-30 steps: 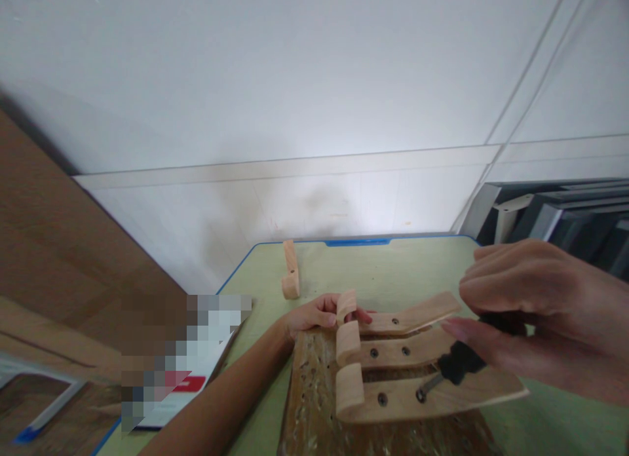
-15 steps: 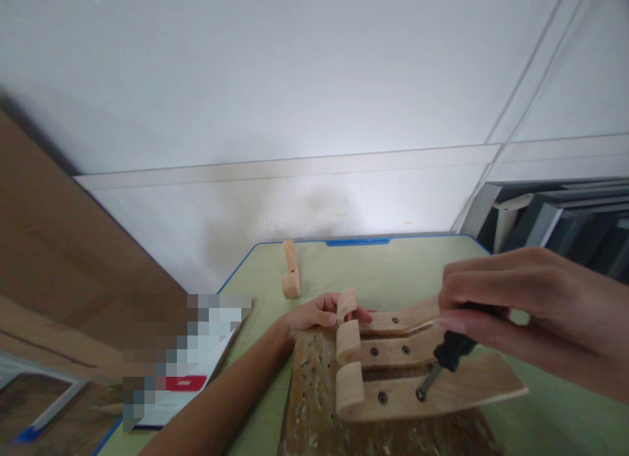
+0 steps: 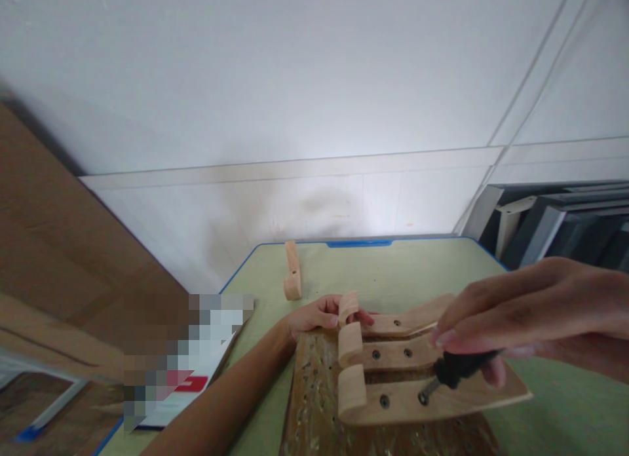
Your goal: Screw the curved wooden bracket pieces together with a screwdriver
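Three wooden hooks lie side by side on a brown, pitted board (image 3: 314,403), their curled ends to the left. My right hand (image 3: 535,312) is closed around the black handle of a screwdriver (image 3: 462,366). The screwdriver leans to the right, its tip at the right-hand screw (image 3: 423,397) in the nearest wooden hook (image 3: 462,400). Two screws show in the middle hook (image 3: 390,352). My left hand (image 3: 322,312) grips the curled end of the farthest wooden hook (image 3: 348,305), fingers partly hidden behind it.
A separate wooden hook (image 3: 292,272) lies toward the back of the pale green table (image 3: 393,263). At the left lies a white sheet (image 3: 216,358) with a red patch, partly pixelated. Brown cardboard (image 3: 73,233) stands at left; dark flat panels (image 3: 565,220) lean at right.
My right hand has shifted its fingers and rolled on the screwdriver handle, which now leans lower. The tip stays at the same screw. My left hand keeps its place.
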A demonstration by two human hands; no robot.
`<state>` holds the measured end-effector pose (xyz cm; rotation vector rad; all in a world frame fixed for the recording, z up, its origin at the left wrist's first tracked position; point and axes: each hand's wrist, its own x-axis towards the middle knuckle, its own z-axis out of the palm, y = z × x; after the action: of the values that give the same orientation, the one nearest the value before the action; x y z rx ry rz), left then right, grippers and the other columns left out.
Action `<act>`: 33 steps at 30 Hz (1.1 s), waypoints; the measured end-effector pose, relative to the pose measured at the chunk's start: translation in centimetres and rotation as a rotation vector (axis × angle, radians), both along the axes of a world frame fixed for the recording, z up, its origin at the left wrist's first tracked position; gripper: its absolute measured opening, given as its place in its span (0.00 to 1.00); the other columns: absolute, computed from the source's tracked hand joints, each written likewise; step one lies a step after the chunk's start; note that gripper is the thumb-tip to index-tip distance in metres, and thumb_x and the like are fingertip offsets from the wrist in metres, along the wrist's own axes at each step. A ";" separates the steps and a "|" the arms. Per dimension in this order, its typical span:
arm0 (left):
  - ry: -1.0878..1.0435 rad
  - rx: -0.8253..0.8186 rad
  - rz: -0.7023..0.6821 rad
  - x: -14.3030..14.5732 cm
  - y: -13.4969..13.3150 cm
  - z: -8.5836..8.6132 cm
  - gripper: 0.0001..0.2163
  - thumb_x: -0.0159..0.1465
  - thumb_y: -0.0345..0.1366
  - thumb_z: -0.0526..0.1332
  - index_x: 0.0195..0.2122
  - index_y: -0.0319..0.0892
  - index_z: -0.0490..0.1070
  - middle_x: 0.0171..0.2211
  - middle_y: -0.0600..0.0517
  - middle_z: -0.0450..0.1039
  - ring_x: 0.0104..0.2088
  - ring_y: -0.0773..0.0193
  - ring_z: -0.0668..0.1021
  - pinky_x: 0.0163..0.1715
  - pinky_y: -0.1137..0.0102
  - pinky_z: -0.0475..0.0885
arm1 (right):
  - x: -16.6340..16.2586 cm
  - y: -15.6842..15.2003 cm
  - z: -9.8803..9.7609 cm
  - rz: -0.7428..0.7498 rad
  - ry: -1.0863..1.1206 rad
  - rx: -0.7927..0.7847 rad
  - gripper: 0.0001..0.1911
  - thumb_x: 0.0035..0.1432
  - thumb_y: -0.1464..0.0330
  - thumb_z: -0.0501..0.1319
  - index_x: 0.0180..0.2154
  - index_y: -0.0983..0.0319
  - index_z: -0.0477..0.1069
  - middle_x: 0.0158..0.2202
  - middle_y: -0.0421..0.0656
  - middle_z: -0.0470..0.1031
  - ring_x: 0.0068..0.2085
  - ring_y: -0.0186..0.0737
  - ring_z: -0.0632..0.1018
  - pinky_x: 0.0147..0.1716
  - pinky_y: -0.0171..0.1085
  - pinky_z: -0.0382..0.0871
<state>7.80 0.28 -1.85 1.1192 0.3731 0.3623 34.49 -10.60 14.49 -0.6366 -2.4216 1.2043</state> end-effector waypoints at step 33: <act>-0.050 -0.025 -0.007 0.0 0.1 -0.3 0.19 0.45 0.36 0.67 0.39 0.35 0.74 0.39 0.45 0.75 0.38 0.59 0.75 0.38 0.69 0.67 | -0.6 0.4 -0.4 -0.106 -0.028 0.390 0.10 0.55 0.69 0.58 0.41 0.60 0.70 0.34 0.41 0.74 0.33 0.30 0.75 0.31 0.28 0.67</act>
<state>7.83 0.41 -2.17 1.0847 0.3291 0.3778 33.87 -10.20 14.14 -0.6515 -2.5105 0.6575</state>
